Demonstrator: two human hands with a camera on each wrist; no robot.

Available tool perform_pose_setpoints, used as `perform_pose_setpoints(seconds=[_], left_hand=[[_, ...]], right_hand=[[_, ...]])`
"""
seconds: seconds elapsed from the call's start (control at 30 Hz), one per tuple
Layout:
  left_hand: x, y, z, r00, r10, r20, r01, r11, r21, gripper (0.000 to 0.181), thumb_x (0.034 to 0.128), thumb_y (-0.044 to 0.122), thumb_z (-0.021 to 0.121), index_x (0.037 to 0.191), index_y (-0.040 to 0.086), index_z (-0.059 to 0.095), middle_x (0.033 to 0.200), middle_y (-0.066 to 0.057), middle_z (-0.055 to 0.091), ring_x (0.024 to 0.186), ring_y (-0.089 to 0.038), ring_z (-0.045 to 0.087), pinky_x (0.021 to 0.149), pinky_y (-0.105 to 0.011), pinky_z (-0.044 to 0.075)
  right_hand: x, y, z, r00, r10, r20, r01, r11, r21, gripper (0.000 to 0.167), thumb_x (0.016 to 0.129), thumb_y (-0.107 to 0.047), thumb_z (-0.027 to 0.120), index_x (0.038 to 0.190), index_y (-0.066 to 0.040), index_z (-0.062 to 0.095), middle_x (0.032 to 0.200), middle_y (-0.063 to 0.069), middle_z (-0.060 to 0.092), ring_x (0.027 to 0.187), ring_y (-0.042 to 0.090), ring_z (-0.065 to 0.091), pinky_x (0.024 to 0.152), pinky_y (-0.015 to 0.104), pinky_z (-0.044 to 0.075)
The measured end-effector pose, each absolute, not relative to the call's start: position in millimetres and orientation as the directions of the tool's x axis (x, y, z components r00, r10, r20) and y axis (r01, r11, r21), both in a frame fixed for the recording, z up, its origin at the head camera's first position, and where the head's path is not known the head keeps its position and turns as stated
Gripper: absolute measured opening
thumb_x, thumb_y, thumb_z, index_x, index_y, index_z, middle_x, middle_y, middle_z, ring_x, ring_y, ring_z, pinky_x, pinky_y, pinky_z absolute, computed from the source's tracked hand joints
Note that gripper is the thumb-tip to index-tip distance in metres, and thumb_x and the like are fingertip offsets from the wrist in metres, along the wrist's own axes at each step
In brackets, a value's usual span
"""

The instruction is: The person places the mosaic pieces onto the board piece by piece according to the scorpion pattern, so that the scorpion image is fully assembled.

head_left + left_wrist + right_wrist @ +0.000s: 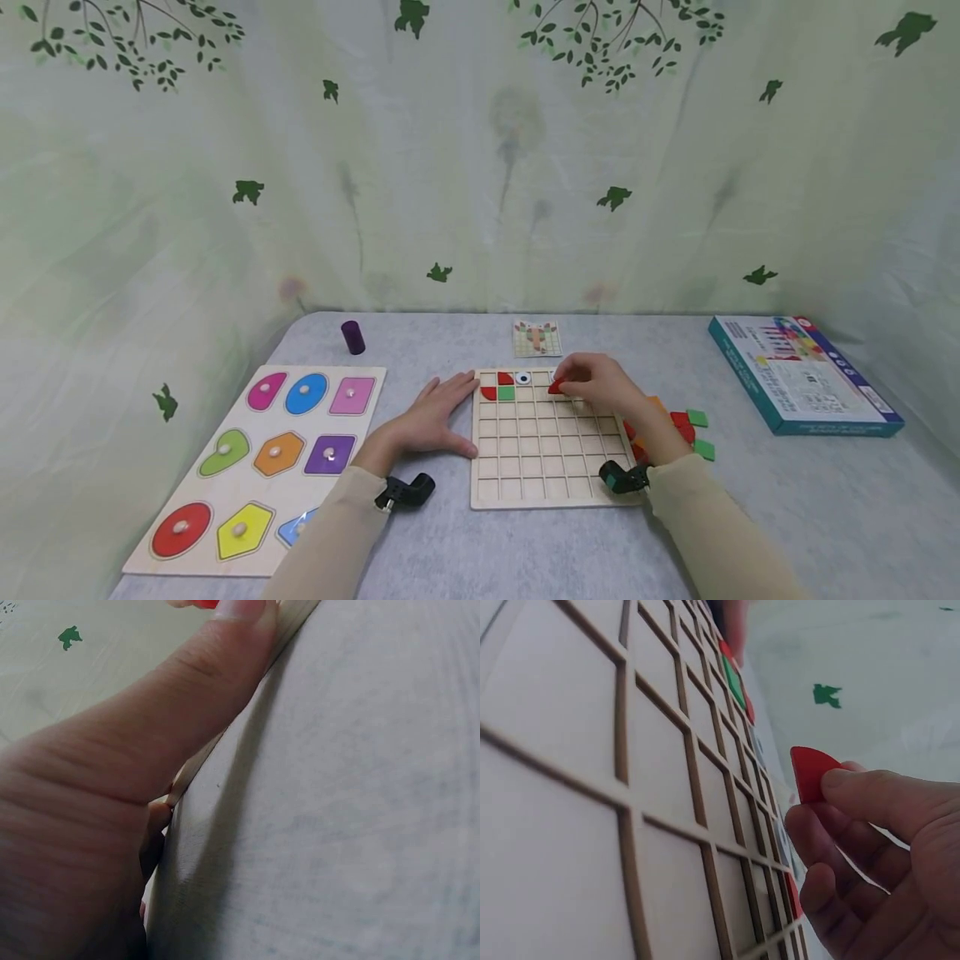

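Note:
My right hand [600, 383] pinches a red quarter-circle tile [810, 774] between thumb and fingertips, just above the upper right of a wooden grid board [528, 450]. Flat against the board's left edge, my left hand [431, 417] touches it with fingers extended and thumb spread. In the board's upper left cells sit a green square tile [506, 392], red quarter-circle tiles [488, 393] and an eye tile [522, 378]. Another red tile [793, 895] shows in the right wrist view, near the board's edge beside my fingers. My right hand partly hides that corner in the head view.
Loose red, orange and green tiles [704, 450] lie right of the board, partly under my right forearm. A pattern card [537, 339] lies behind it. On the left are a knobbed shape puzzle [281, 417] and a purple cylinder [352, 337]; a box [806, 375] lies right.

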State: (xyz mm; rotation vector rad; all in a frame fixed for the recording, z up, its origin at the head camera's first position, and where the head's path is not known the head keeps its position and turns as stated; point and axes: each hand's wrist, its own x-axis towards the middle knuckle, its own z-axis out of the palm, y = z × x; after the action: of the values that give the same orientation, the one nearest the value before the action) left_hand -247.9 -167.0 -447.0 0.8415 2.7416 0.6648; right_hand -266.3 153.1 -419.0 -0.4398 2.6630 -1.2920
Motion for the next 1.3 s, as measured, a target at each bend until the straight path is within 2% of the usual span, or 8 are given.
perform_pose_setpoints(seconds=[0.27,0.43,0.63,0.83,1.1,1.3], left_hand=[[-247.5,-166.3,-446.5,-0.821,0.567,-0.063,0.476,0.741,0.473,0.114,0.0727,0.057,0.083,0.159,0.01,0.025,0.168,-0.008,0.019,0.157,-0.028,0.014,0.128,-0.054,0.002],[-246.9,-166.5,-445.3,-0.822,0.565,-0.066,0.471,0.742,0.477,0.114,0.0728,0.056,0.083,0.159,0.009,0.025,0.168,-0.009,0.02,0.157,-0.028,0.014,0.128,-0.055,0.001],[-247.3,-167.4,-446.1,-0.817,0.574,-0.06,0.48,0.734,0.481,0.113,0.0735,0.057,0.082,0.159,0.009,0.026,0.168,-0.009,0.02,0.157,-0.028,0.014,0.128,-0.055,0.002],[-248.1,-167.5,-446.8,-0.814,0.578,-0.058,0.487,0.733,0.475,0.113,0.0738,0.057,0.082,0.159,0.009,0.026,0.168,-0.009,0.019,0.157,-0.028,0.014,0.127,-0.056,0.002],[-247.6,-166.8,-445.7,-0.817,0.572,-0.069,0.479,0.741,0.469,0.113,0.0743,0.057,0.082,0.159,0.01,0.024,0.169,-0.009,0.018,0.157,-0.028,0.013,0.128,-0.055,0.002],[-246.6,-166.5,-444.8,-0.819,0.57,-0.065,0.475,0.737,0.48,0.113,0.0743,0.056,0.082,0.159,0.009,0.024,0.168,-0.01,0.019,0.157,-0.029,0.014,0.128,-0.055,0.002]], right_hand=[[-271.8,130.5,-424.9,-0.937,-0.345,-0.053,-0.167,0.575,-0.801,0.009,0.094,-0.009,0.067,0.101,-0.014,0.068,0.099,0.008,0.069,0.079,0.021,0.059,0.06,0.028,0.053],[-275.6,118.6,-426.8,-0.933,-0.36,-0.026,-0.219,0.621,-0.753,0.01,0.095,-0.01,0.066,0.099,-0.018,0.071,0.101,0.004,0.071,0.085,0.019,0.061,0.069,0.028,0.054],[-275.8,108.8,-427.5,-0.927,-0.374,-0.014,-0.243,0.63,-0.737,0.01,0.096,-0.01,0.065,0.1,-0.017,0.071,0.101,0.002,0.071,0.089,0.014,0.063,0.082,0.031,0.055],[-274.7,104.3,-427.1,-0.929,-0.368,-0.024,-0.234,0.639,-0.733,0.011,0.095,-0.009,0.065,0.101,-0.016,0.072,0.098,0.003,0.07,0.084,0.016,0.059,0.076,0.03,0.052],[-278.5,101.3,-432.9,-0.932,-0.363,-0.011,-0.257,0.681,-0.685,0.011,0.094,-0.011,0.067,0.098,-0.019,0.074,0.096,0.001,0.068,0.083,0.015,0.059,0.076,0.032,0.052],[-279.5,101.7,-436.6,-0.927,-0.373,0.025,-0.306,0.719,-0.624,0.012,0.094,-0.015,0.07,0.1,-0.021,0.079,0.099,0.001,0.066,0.088,0.015,0.059,0.079,0.034,0.052]])
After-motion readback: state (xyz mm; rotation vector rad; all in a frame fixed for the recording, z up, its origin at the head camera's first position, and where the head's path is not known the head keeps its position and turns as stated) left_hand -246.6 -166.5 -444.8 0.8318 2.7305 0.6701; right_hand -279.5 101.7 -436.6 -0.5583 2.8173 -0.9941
